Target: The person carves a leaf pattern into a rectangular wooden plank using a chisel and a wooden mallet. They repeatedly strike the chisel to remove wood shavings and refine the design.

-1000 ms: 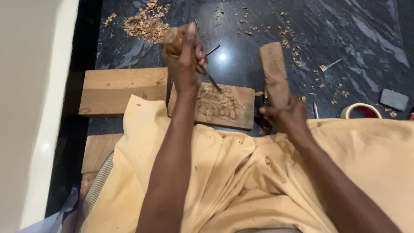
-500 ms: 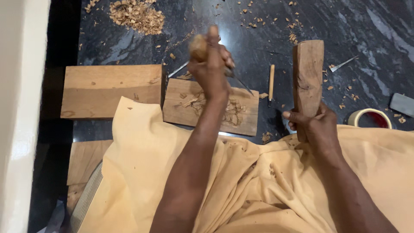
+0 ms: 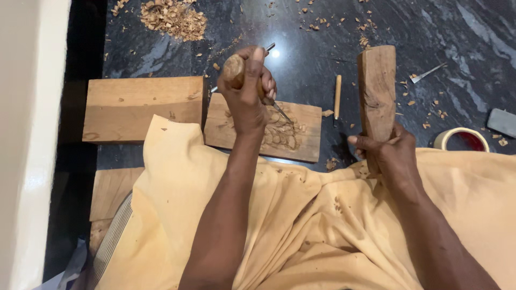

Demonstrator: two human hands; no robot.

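A chisel (image 3: 252,86) is gripped in the left hand (image 3: 248,88), a wooden mallet (image 3: 377,94) in the right hand (image 3: 389,153); the carved panel (image 3: 279,131) appears only partly cut, much left plain.

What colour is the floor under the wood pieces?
Dark grey-black floor with pale streaks, seen in the head view.

Carved panel (image 3: 293,131) partly hidden by left hand (image 3: 248,99), chisel (image 3: 279,111) tip unclear, lower boards under cloth (image 3: 301,225)
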